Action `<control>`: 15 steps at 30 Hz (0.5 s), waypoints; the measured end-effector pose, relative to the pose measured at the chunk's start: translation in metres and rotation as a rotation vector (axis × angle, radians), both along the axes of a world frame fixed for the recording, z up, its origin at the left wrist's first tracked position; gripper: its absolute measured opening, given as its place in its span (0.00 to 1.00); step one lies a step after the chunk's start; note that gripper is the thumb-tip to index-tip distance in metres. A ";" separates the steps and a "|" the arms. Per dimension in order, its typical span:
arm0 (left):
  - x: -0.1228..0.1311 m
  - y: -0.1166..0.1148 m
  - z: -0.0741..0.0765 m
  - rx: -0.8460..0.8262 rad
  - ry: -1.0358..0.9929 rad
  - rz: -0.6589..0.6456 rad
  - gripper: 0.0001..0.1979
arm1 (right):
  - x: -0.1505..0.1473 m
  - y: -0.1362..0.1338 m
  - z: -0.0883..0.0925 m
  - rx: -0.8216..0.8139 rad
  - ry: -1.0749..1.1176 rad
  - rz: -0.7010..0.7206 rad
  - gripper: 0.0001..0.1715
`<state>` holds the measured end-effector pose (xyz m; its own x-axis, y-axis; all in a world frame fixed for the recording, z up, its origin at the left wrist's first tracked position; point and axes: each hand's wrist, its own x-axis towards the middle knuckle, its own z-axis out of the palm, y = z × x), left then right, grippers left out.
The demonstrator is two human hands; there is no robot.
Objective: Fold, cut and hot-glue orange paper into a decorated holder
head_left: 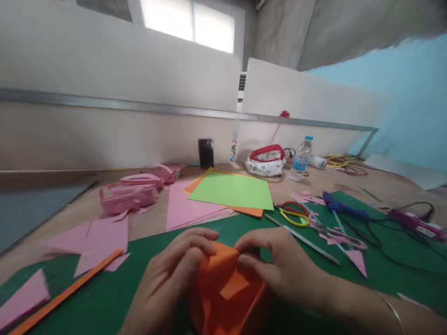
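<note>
Both my hands grip a folded piece of orange paper [223,288] just above the green cutting mat [104,298]. My left hand [171,274] curls its fingers over the paper's left top edge. My right hand [279,265] pinches the right top edge with thumb and fingers. The lower part of the paper hangs between my wrists, partly hidden.
Pink paper pieces [101,235], a long orange strip [66,293], green sheet [233,190] on orange and pink sheets, scissors [293,214], a metal ruler [303,239], blue glue gun [342,207], cables, water bottle [301,158], a pouch [265,162] and pink paper bundles [129,193] lie around.
</note>
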<state>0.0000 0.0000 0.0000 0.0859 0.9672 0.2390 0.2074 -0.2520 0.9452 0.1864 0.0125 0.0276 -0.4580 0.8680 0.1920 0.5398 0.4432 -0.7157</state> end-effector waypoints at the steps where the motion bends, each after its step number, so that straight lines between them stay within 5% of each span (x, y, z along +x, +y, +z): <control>1: 0.001 -0.001 0.001 -0.003 0.054 0.020 0.13 | 0.001 0.000 0.000 0.003 -0.005 -0.001 0.08; 15: 0.014 -0.009 0.006 0.034 0.151 0.085 0.08 | 0.000 -0.002 -0.002 -0.070 0.104 0.031 0.07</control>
